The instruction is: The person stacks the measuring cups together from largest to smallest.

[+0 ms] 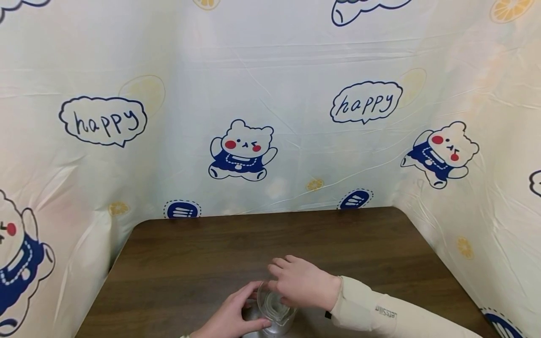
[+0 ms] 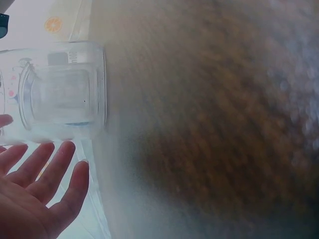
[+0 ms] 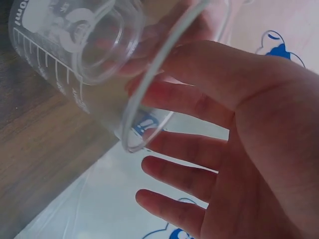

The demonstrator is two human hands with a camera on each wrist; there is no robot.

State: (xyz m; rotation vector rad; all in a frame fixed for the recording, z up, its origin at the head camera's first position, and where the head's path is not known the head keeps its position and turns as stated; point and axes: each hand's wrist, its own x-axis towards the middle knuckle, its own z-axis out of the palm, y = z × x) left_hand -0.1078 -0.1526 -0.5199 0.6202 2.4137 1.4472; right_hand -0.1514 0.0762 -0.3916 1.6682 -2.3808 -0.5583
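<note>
A large clear glass beaker (image 1: pixel 287 325) with white printed markings stands on the table, and a smaller glass beaker (image 2: pixel 60 94) is nested inside it. My left hand (image 1: pixel 232 312) is round the large beaker's left side, its thumb at the front and fingers behind. Over the mouth is my right hand (image 1: pixel 304 281). In the right wrist view its thumb and index finger (image 3: pixel 169 97) reach past the large beaker's rim, while the other fingers extend loosely outside. Glass reflections hide whether those tips touch the smaller beaker.
The dark wood-grain table (image 1: pixel 203 253) has rounded far corners. A pale printed curtain (image 1: pixel 296 155) with bears and orange slices hangs close behind it and along both sides. A shiny, partly hidden surface (image 1: pixel 251 313) shows beside the beaker.
</note>
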